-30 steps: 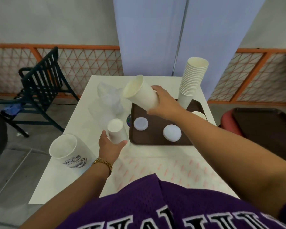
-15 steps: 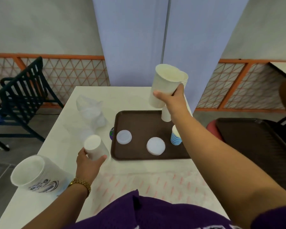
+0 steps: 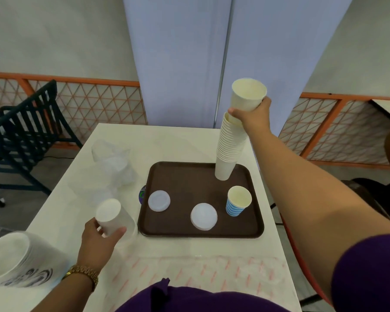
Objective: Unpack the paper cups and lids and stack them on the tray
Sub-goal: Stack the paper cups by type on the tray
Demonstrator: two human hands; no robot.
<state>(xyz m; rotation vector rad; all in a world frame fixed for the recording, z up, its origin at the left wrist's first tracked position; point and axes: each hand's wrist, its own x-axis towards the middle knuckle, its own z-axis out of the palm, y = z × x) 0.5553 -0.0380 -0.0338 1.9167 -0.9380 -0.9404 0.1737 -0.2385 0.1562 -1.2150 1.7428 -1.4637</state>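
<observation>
Brown tray (image 3: 254, 230), blue-striped cup (image 3: 235, 207), cream cup stack (image 3: 229, 149), white lids (image 3: 203, 216)

Brown tray (image 3: 254, 224) on white table. Tall stack of plain paper cups (image 3: 229, 149) upright at tray's far right corner, leaning slightly. One plain cup (image 3: 248, 95) held tilted at stack's top. Blue-striped cup (image 3: 238, 201) upright near tray's right edge. Two white lids (image 3: 159, 201) (image 3: 203, 216) flat on tray. Inverted white cups (image 3: 110, 216) left of tray.

One tray (image 3: 200, 231), two lids (image 3: 159, 200) (image 3: 203, 216), one blue-striped cup (image 3: 237, 201), one tall cup stack (image 3: 229, 147).
</observation>
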